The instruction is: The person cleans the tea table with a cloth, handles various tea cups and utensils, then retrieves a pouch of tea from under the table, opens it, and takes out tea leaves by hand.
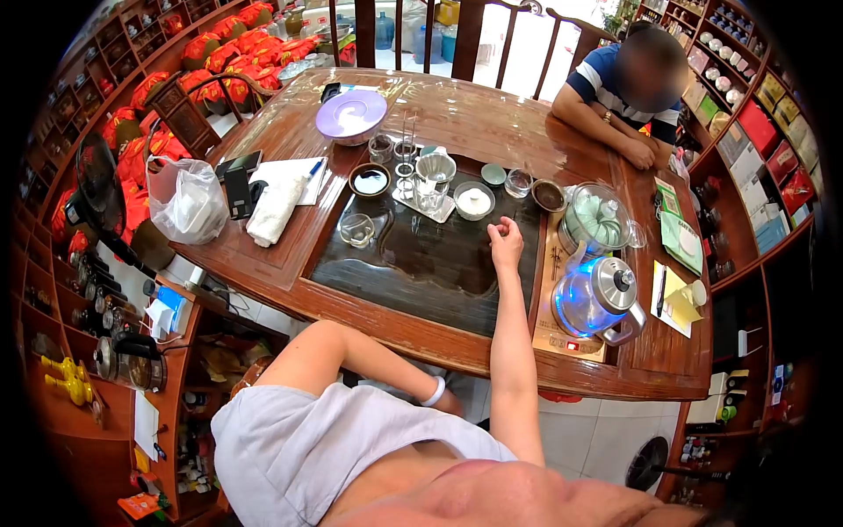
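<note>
My right hand (pixel 505 241) is over the dark tea tray (pixel 404 281), fingers loosely curled with small gaps and nothing visible in them. Just past its fingertips stands a clear glass bowl (pixel 474 202) with a white knobbed lid or insert; no contact is clear. Left of that are a glass pitcher (pixel 432 186) with a strainer (pixel 436 162) on top, a dark bowl (pixel 369 181) with a pale inside, and a clear glass cup (pixel 356 230). My left hand (pixel 450 404) rests low below the table edge, past a white bracelet, its fingers hidden in shadow.
A lit glass kettle (pixel 597 297) and a glass pot (pixel 597 215) stand right of my arm. A rolled white towel (pixel 277 211), a plastic bag (pixel 186 202) and a purple-lidded bowl (pixel 350 114) are at left. Another person (pixel 606 97) leans on the far right corner.
</note>
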The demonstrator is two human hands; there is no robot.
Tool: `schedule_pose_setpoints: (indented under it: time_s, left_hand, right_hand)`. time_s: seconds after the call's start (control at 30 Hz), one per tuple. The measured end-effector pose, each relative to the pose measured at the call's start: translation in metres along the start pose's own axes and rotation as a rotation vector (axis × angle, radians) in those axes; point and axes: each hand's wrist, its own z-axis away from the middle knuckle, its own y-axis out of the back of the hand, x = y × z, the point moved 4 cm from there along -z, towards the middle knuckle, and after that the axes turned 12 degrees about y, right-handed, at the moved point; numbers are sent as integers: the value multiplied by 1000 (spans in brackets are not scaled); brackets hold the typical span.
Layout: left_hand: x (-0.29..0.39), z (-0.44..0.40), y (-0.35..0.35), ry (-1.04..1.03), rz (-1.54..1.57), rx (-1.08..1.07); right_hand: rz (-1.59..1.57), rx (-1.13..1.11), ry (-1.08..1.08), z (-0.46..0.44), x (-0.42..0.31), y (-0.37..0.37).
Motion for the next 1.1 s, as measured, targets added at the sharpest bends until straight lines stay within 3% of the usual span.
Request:
schedule_pose_setpoints:
  time_s: [0.07, 0.2, 0.27, 0.33, 0.43, 0.5, 0.6, 0.73, 0.8, 0.87, 1.07, 1.1]
  left_hand:
    - [18, 6, 17, -82, 47, 167]
    - [104, 51, 97, -84, 332, 233]
    - [136, 80, 141, -70, 328, 239]
    - [166, 116, 182, -240, 434, 577]
    - [210, 157, 225, -435, 549, 709]
    - [229, 182, 239, -872, 682, 904]
    - [236, 195, 236, -1130, 714, 918]
    - [223, 201, 232, -1199, 773, 1040]
    - [223, 203, 235, -1169, 749, 1045]
    - [223, 204, 235, -1224, 780, 979]
    - [222, 211, 239, -1286, 956, 953]
    - [222, 209, 242, -1386, 911, 953]
  right_hand:
    - [-14, -5, -21, 1, -2, 2]
    - [-9, 6, -22, 0, 1, 3]
    - [-28, -5, -51, 1, -5, 5]
    - [-50, -16, -74, 3, -6, 2]
    - [-29, -4, -36, 2, -3, 0]
    - [-33, -10, -39, 3, -1, -3]
    - [-42, -15, -60, 4, -5, -4]
    - [-29, -31, -69, 5, -10, -2]
    - [-5, -6, 91, 6, 0, -8]
    - [-59, -5, -22, 6, -12, -4]
    - [-96, -2, -59, 7, -24, -1]
    - [-95, -1, -71, 6, -23, -2]
